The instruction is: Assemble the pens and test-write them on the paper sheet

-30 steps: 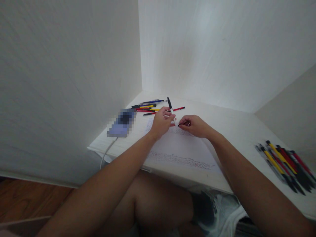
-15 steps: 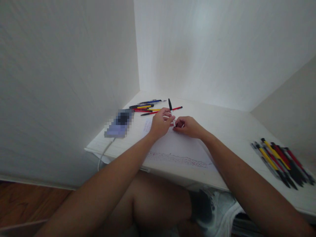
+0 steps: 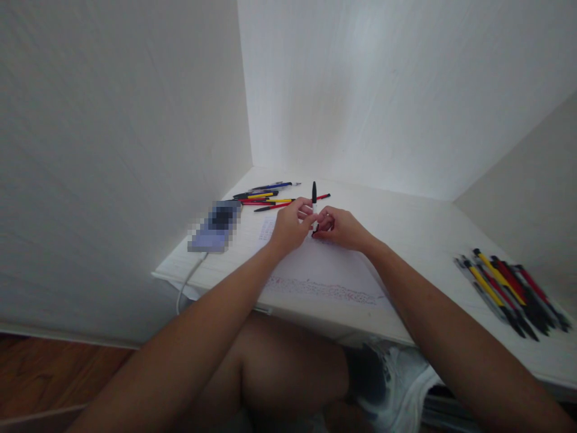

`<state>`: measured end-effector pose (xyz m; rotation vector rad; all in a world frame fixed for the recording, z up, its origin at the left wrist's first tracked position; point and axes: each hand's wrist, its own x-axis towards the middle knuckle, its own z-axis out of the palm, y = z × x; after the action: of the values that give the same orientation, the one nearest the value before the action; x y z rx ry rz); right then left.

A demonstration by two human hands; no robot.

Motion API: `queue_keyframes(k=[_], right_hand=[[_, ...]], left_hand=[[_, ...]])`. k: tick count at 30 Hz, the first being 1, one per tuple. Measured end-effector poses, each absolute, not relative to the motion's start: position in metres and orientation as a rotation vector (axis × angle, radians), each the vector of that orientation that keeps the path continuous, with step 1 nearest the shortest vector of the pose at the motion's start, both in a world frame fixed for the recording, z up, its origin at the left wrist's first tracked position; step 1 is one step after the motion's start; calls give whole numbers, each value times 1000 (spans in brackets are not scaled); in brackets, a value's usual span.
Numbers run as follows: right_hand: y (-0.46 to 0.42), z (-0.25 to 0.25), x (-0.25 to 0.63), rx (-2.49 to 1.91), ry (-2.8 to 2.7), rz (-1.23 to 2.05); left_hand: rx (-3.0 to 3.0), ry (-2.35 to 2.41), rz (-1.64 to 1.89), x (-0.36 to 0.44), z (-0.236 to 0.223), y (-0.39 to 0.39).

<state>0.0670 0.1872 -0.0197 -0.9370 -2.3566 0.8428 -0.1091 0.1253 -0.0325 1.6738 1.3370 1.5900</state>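
Note:
My left hand [image 3: 291, 225] pinches a white pen with a black end [image 3: 314, 198], held nearly upright above a sheet of paper [image 3: 324, 270] on the white table [image 3: 419, 228]. My right hand [image 3: 340, 228] is closed at the pen's lower end, touching the left hand's fingertips. Whether it holds a small part there is hidden.
A loose cluster of red, yellow, blue and black pens [image 3: 265, 197] lies behind my hands. Several more pens [image 3: 509, 288] lie in a row at the table's right. A blurred device [image 3: 215, 227] with a white cable [image 3: 189, 282] sits at the left edge. Walls enclose the corner.
My right hand has moved left to meet the left hand at the pen's lower end. The pen has swung from tilted to nearly upright.

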Motion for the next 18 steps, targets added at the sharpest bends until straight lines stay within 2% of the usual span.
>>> queue_keyframes(k=[11,18], right_hand=[[184,-9,67,-977,-2451,656],[180,5,74,-789,-2202,1173]], left_hand=[[2119,1408,1515,-98,-30,120],[1853,1433,1600,-99,-26,117]])
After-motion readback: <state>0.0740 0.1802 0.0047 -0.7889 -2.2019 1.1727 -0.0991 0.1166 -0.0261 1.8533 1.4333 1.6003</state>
